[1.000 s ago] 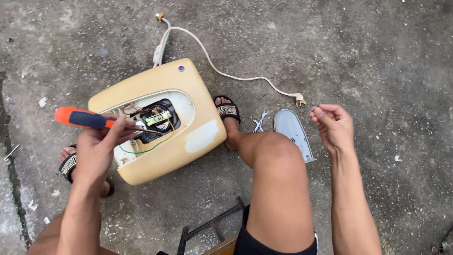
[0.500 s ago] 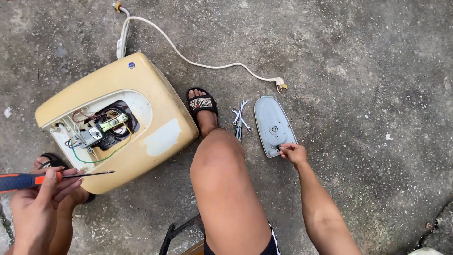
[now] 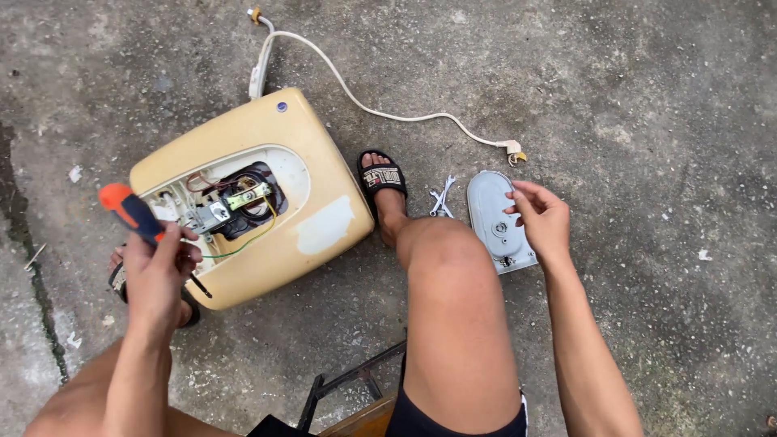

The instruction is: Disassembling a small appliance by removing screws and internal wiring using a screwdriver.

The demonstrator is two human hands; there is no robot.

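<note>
My left hand (image 3: 158, 275) grips a screwdriver with an orange and blue handle (image 3: 128, 212); its shaft points down past the near left edge of a cream-coloured appliance casing (image 3: 324, 186) lying on the concrete. The casing's oval opening (image 3: 231, 202) shows wires and a small metal part. My right hand (image 3: 541, 220) pinches the right edge of a grey oval cover plate (image 3: 492, 218) that lies flat on the ground to the right of my knee.
A white cord (image 3: 388, 115) runs from the casing's top to a loose end (image 3: 514, 150). Two small wrenches (image 3: 441, 198) lie beside my sandalled foot (image 3: 384, 178). A dark metal stool frame (image 3: 348, 387) sits under me. A crack runs along the left.
My left hand has lifted the screwdriver up from the lower left toward the casing. My right hand has shifted from the cover plate's near end to its upper right edge.
</note>
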